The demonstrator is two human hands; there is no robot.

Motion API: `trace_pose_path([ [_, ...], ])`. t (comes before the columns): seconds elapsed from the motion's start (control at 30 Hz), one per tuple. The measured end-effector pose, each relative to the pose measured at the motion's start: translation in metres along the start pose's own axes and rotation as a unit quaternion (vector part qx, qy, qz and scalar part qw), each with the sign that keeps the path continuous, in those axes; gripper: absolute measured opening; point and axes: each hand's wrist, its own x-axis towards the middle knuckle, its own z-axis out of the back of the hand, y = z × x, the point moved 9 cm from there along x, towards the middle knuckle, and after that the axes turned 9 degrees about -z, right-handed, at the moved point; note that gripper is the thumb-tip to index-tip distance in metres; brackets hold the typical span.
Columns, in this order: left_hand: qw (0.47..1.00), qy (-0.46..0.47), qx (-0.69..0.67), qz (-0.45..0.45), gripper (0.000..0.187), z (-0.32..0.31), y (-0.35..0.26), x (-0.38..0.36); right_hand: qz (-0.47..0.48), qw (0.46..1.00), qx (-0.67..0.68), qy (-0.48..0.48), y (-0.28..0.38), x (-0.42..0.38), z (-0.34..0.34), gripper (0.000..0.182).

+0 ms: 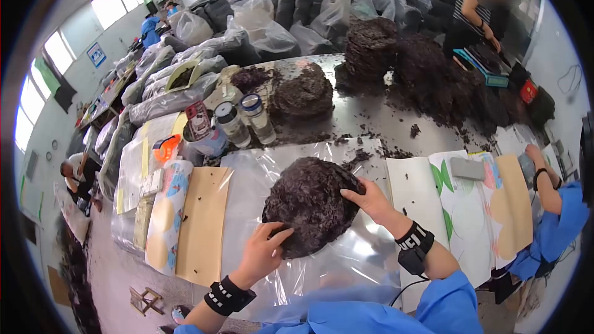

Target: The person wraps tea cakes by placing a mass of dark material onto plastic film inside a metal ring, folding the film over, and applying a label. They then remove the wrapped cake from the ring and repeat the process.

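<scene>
A round, dark purplish-brown cake of dried seaweed (312, 204) is held in front of me, above a sheet of clear plastic (247, 210) on the table. My right hand (371, 204) grips its right edge, thumb on top and the other fingers partly hidden. At the lower left edge, my left hand (263, 250) pinches the cake, with fingertips against its surface. Small dark crumbs (357, 159) lie just beyond the cake. Both wrists wear black bands.
Stacked seaweed cakes (303, 93), a taller stack (371, 46) and a loose heap (433, 80) stand farther back. Two lidded jars (257, 117) and a phone (198, 119) are at left. Printed bags (458, 210) lie to the right. Co-workers are at right; one's hand (535, 154) shows.
</scene>
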Motion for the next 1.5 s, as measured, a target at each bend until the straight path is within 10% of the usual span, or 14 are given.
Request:
trace_pose_path([
  [0.2, 0.998, -0.008, 0.039, -0.043, 0.096, -0.019, -0.012, 0.019, -0.066, 0.994, 0.062, -0.059, -0.021, -0.002, -0.010, 0.051],
  [0.43, 0.991, -0.015, 0.026, -0.129, 0.073, -0.025, -0.001, 0.012, 0.069, 0.943, -0.275, -0.173, 0.047, -0.025, -0.009, 0.040],
  [0.67, 0.994, -0.024, 0.050, -0.095, 0.077, 0.010, -0.022, 0.018, -0.043, 0.992, 0.072, -0.095, -0.014, -0.018, -0.026, 0.037],
  [1.03, 0.988, -0.021, 0.087, -0.125, 0.073, -0.013, -0.016, 0.007, 0.044, 0.999, 0.002, -0.029, -0.020, -0.023, -0.041, 0.036],
  [1.07, 0.991, 0.025, 0.078, -0.102, 0.070, -0.026, -0.012, 0.003, -0.063, 0.997, -0.052, -0.004, -0.024, -0.015, -0.029, 0.039],
  [1.1, 0.992, 0.069, 0.070, -0.079, 0.068, -0.040, -0.006, -0.001, -0.167, 0.980, -0.107, 0.021, -0.031, -0.012, -0.012, 0.043],
  [1.17, 0.992, 0.051, 0.081, -0.088, 0.065, -0.045, -0.005, -0.005, -0.083, 0.977, -0.190, -0.052, -0.025, 0.029, 0.043, 0.058],
  [1.23, 0.995, 0.046, 0.057, -0.074, 0.064, -0.046, -0.002, -0.003, 0.191, 0.834, -0.426, -0.295, 0.040, 0.033, 0.073, 0.072],
  [1.5, 0.995, 0.073, 0.037, -0.054, 0.057, -0.047, 0.001, 0.002, 0.210, 0.726, -0.623, -0.201, -0.014, 0.186, 0.063, 0.062],
])
